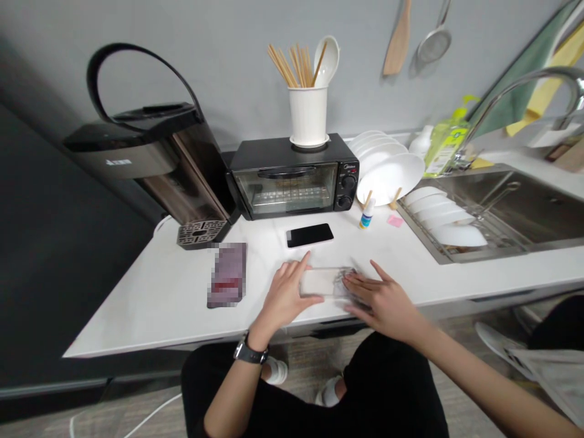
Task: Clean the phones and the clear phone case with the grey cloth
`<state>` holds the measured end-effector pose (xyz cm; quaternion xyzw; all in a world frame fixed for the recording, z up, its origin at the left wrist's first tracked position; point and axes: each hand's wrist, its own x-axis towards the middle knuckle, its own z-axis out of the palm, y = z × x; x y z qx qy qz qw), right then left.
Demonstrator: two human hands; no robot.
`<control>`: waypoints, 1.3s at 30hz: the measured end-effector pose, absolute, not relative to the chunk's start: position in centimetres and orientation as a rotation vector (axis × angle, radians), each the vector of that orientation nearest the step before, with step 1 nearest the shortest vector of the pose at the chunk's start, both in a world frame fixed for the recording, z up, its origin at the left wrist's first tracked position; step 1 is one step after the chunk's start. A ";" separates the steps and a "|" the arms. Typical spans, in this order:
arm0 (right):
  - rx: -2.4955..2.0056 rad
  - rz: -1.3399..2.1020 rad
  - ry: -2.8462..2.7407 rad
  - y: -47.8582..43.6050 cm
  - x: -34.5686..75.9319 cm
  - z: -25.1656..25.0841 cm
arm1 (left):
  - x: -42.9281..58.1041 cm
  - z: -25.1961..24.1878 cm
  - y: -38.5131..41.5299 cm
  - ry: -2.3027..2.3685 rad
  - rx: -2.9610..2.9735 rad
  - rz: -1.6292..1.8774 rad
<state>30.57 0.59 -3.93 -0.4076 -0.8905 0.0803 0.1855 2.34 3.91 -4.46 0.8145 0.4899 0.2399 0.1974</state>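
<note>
At far left, a tall black-and-brown water dispenser with a looped black handle (191,164) stands on the white, smooth-topped desk (150,310). Near its base lies a flat purple rectangular packet with a red band (228,274), its details pixelated.

Next comes the left hand (289,286), a dark-strapped wristwatch (252,353) on its wrist. Its thumb and forefinger are spread, bracketing the left end of a flat, pale rectangular item (318,283) near the desk's front edge; I cannot tell how firmly they press.

Behind, a black toaster oven with a glass door and 2 knobs (292,191) carries a white cylindrical cup (309,115) of wooden chopsticks (298,66) and a white ladle (329,61). A black-screened phone (310,235) lies between the oven and the item.

The right hand (376,298), blurred, reaches over the item's right end, fingers extended and forefinger apart; whether they pinch anything I cannot tell.

Beyond it are a small white bottle with a blue label (367,214), a pink paper slip (395,221), upright round white plates (392,176), and a stainless-steel sink (538,210) containing white bowls (440,213).
</note>
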 end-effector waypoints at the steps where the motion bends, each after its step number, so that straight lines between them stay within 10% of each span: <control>1: -1.136 0.267 -2.508 0.1 29.8 -4.0 | 2.4 -4.4 4.0 1.349 2.281 0.673; 17: -1.203 0.174 -2.454 -0.4 30.7 -4.3 | 2.4 -4.3 3.9 1.342 2.274 0.634; 28: -0.803 0.907 -2.193 5.0 26.0 -4.7 | 1.4 -4.5 3.6 1.448 2.244 0.653; 39: -1.140 0.682 -1.572 5.4 31.2 -6.2 | 1.4 -1.9 12.4 1.591 2.462 0.465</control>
